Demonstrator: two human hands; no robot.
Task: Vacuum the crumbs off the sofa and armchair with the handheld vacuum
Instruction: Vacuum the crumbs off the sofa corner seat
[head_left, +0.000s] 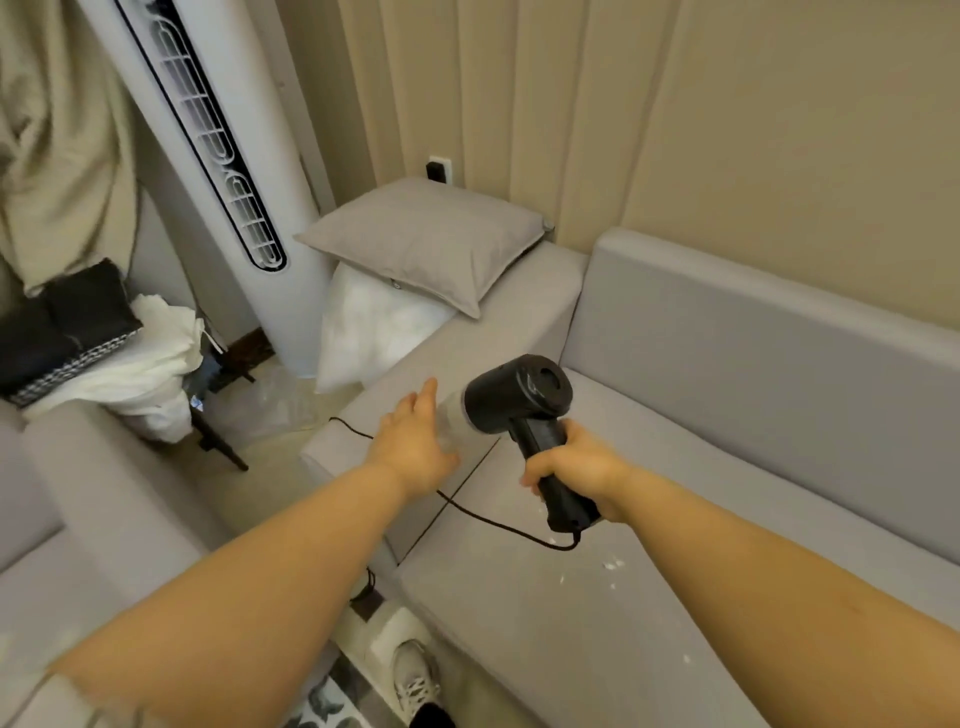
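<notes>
My right hand (576, 465) is shut on the handle of a black handheld vacuum (519, 397), held over the grey sofa seat (545, 623). Its clear front end points left, toward my left hand (415, 441), which reaches for it with fingers apart; whether they touch I cannot tell. A black cord (493, 522) trails from the handle base across the seat and over the left edge. White crumbs (610, 566) lie on the seat below my right forearm. A grey armchair arm (78, 467) shows at the left.
A grey pillow (426, 239) lies on the sofa's far end over a white cushion (369, 327). A white tower fan (218, 156) stands beyond. Dark and white cloths (104, 353) pile at the left. My shoe (415, 680) is on the floor.
</notes>
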